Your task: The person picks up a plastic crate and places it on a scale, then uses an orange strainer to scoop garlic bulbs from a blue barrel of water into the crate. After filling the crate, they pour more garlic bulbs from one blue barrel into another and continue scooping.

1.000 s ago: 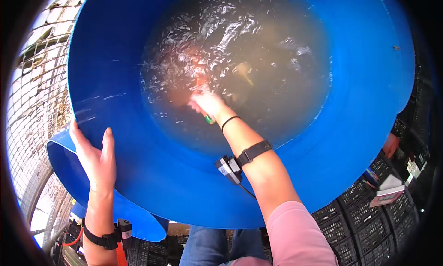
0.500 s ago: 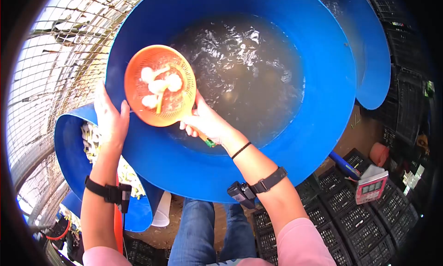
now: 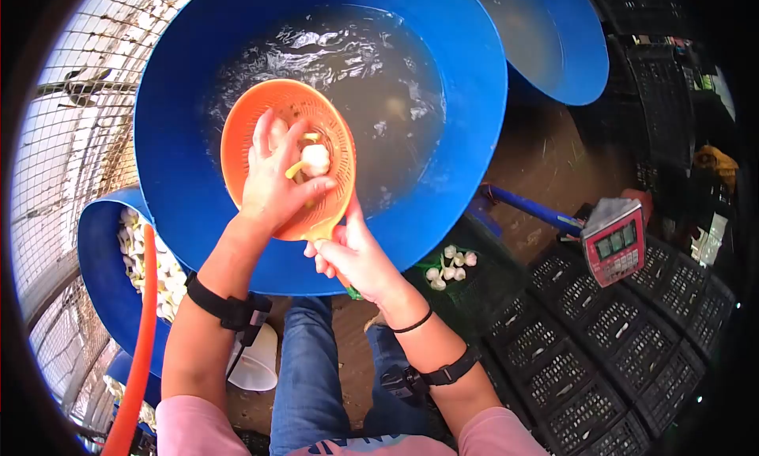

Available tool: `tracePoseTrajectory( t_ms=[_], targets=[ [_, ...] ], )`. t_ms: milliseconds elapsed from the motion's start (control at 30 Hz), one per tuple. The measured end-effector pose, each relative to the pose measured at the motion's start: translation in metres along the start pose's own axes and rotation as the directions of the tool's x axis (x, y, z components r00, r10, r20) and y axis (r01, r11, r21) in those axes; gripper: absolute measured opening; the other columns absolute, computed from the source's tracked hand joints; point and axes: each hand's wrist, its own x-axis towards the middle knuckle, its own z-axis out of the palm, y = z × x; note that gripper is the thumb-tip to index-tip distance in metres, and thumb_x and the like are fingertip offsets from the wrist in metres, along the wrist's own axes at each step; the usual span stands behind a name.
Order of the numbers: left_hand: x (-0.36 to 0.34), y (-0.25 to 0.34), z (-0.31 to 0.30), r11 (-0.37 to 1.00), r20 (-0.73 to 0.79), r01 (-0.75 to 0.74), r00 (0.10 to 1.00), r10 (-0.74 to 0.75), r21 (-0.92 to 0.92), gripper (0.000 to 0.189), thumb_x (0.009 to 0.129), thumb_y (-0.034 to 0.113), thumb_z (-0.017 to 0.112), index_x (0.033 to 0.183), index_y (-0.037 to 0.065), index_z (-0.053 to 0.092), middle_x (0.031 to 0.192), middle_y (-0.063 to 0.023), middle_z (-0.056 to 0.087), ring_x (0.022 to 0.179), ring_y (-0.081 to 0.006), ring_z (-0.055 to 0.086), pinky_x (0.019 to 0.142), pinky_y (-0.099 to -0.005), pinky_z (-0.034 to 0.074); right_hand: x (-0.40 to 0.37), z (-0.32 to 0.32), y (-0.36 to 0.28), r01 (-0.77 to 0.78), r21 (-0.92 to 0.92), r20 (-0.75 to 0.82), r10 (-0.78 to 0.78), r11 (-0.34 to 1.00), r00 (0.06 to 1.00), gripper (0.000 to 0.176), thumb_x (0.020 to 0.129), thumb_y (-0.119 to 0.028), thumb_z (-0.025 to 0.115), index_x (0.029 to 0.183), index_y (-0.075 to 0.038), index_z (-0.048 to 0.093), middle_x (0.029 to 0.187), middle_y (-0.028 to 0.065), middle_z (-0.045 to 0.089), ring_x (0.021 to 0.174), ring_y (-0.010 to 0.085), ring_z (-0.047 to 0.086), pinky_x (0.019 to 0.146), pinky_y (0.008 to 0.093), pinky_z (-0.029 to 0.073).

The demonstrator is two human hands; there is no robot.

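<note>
An orange plastic strainer (image 3: pixel 341 151) is tilted over the big blue tub, with garlic bulbs (image 3: pixel 315 160) in its bowl. Its handle is gripped by my right hand (image 3: pixel 356 254), fingers wrapped round it. My left hand (image 3: pixel 273 179) reaches into the bowl with spread fingers. One bulb lies between thumb and index finger, and another shows partly behind the fingers. How firmly these bulbs are touched cannot be made out. Below the strainer, the blue tub (image 3: pixel 474 84) holds murky, rippling water (image 3: pixel 356 68).
At left a blue container (image 3: pixel 99 250) holds many garlic bulbs, with an orange hose (image 3: pixel 142 337) in front. More garlic (image 3: pixel 452 268) lies in a dark crate on the right. A red digital scale (image 3: pixel 613 242) stands above black crates (image 3: pixel 601 353). Another blue tub (image 3: pixel 585 52) is behind.
My left hand has moved from beside the strainer into its bowl, over the bulbs. My right hand still holds the handle. The view has shifted right, revealing the garlic crate and more of the scale.
</note>
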Motion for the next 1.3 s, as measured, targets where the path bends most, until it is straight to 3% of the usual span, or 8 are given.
tracePoseTrajectory(
  t_ms=[200,367,500,633,733,833,1033,1300],
  targets=[
    [-0.005,0.001,0.048,0.768,0.126,0.275,0.96,-0.249,-0.578,0.054,0.082,0.026,0.067,0.128,0.007,0.045,0.138,-0.0241,0.022,0.125,-0.0367,0.036,0.096,-0.0406,0.042,-0.03,-0.023,0.005,-0.019,0.182,-0.124,0.042,0.983,0.991,0.073,0.087,-0.001,0.046,0.14,-0.019,-0.001,0.086,0.0105,0.055,0.061,0.0104,0.053,0.052,0.0216,0.045],
    [-0.028,0.039,0.02,0.909,0.031,0.144,0.989,-0.144,-0.39,0.071,0.076,0.014,0.072,0.132,0.001,0.03,0.135,-0.0251,0.023,0.106,-0.0363,0.054,0.082,-0.0361,0.052,-0.034,-0.023,0.007,0.051,0.196,-0.119,-0.028,0.979,0.992,0.057,0.087,0.0,0.046,0.134,-0.013,0.015,0.088,0.0113,0.055,0.062,0.0104,0.053,0.053,0.0222,0.045],
    [-0.044,0.058,0.009,0.882,0.145,0.32,0.947,-0.286,-0.345,0.074,0.071,0.008,0.072,0.131,0.001,0.03,0.129,-0.0247,0.029,0.11,-0.0375,0.051,0.087,-0.04,0.048,-0.034,-0.015,0.006,0.116,0.029,-0.127,-0.112,0.993,0.986,0.089,0.084,0.002,0.046,0.141,-0.018,-0.02,0.084,0.0101,0.057,0.063,0.0096,0.053,0.053,0.0213,0.045],
    [-0.044,0.048,0.008,0.974,0.161,0.064,0.987,-0.029,-0.216,0.05,0.081,0.008,0.063,0.127,0.005,0.044,0.135,-0.0148,0.033,0.119,-0.0291,0.043,0.095,-0.0422,0.041,-0.038,-0.016,0.007,0.141,0.074,-0.162,-0.128,0.987,0.979,0.09,0.083,0.003,0.046,0.141,-0.017,-0.02,0.084,0.0094,0.057,0.063,0.0094,0.052,0.053,0.0222,0.045],
    [-0.047,0.047,-0.011,0.398,0.387,0.425,0.905,-0.178,-0.813,0.03,0.096,0.021,0.043,0.12,0.006,0.054,0.139,-0.0103,0.036,0.106,-0.0165,0.052,0.083,-0.0301,0.047,-0.041,-0.02,-0.006,0.095,0.086,-0.184,-0.078,0.992,0.98,0.076,0.086,0.002,0.046,0.14,-0.016,-0.004,0.086,0.01,0.056,0.061,0.0092,0.052,0.052,0.0212,0.045],
    [-0.049,0.048,-0.022,-0.072,0.366,0.359,0.923,-0.123,-0.93,0.032,0.094,0.02,0.047,0.122,0.003,0.048,0.14,-0.0098,0.038,0.091,-0.0109,0.055,0.072,-0.0232,0.047,-0.037,-0.017,-0.013,0.099,0.106,-0.196,-0.077,0.989,0.978,0.053,0.088,0.0,0.046,0.132,-0.01,0.017,0.087,0.0111,0.055,0.06,0.0093,0.053,0.052,0.0211,0.044],
    [-0.057,0.055,-0.025,0.125,0.235,0.249,0.965,-0.116,-0.961,0.031,0.088,0.016,0.058,0.116,0.008,0.049,0.125,-0.0086,0.048,0.081,-0.0107,0.051,0.065,-0.0216,0.042,-0.031,-0.013,-0.016,0.092,0.098,-0.192,-0.072,0.991,0.979,0.043,0.088,0.0,0.046,0.124,-0.007,0.024,0.086,0.011,0.055,0.059,0.0103,0.053,0.051,0.022,0.044],
    [-0.046,0.035,-0.026,-0.057,0.209,0.202,0.957,-0.203,-0.978,0.016,0.093,0.018,0.049,0.101,0.005,0.054,0.101,-0.0075,0.055,0.072,-0.0106,0.05,0.06,-0.0224,0.041,-0.02,-0.013,-0.014,0.087,0.096,-0.21,-0.066,0.992,0.976,0.045,0.087,0.001,0.046,0.125,-0.007,0.024,0.086,0.0116,0.055,0.06,0.0109,0.053,0.051,0.0222,0.044]
  ],
)
